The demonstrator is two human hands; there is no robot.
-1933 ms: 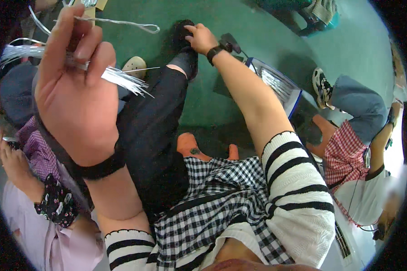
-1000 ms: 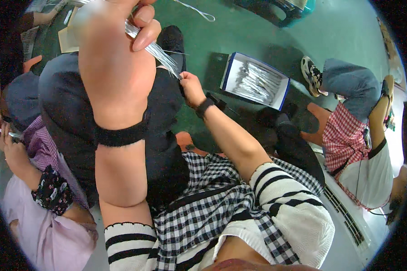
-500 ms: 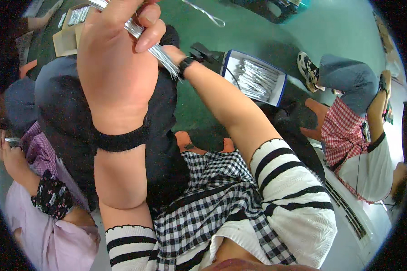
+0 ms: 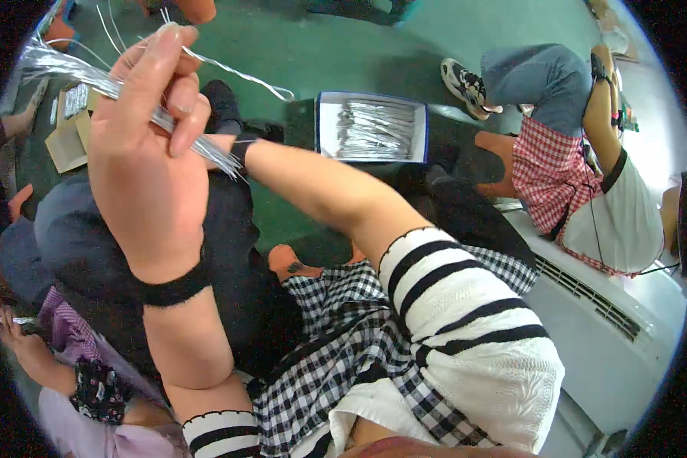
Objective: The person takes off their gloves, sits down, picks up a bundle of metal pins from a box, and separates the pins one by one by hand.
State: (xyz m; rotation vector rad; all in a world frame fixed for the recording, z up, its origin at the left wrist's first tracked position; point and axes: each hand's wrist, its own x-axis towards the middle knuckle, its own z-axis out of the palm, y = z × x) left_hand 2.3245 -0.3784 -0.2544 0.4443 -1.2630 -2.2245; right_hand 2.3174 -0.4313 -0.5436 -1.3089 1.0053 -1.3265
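Observation:
My left hand (image 4: 145,183) is raised at the upper left, its fingers closed round a bundle of thin silvery wires (image 4: 67,67). The cut ends of the bundle stick out below the fingers, towards my right wrist. Near the left thumb and fingertips, a twisted wire with a small loop at its end (image 4: 240,74) points right, and several loose strands stand up. My right hand (image 4: 219,143) is behind the left one. Only a little of it shows beside the dark wristband, and its fingers are hidden.
A blue-edged white box (image 4: 324,126) full of silvery wire pieces stands on the green floor (image 4: 282,42). An open cardboard box (image 4: 67,145) with similar pieces is at the left. One person in a red checked apron (image 4: 546,164) sits at the right; another person's hand (image 4: 34,355) shows at lower left.
The view has shifted, so the blue-edged box appears further left. My left hand sits lower and further left in the picture, with more of the wire bundle and its loose strands showing.

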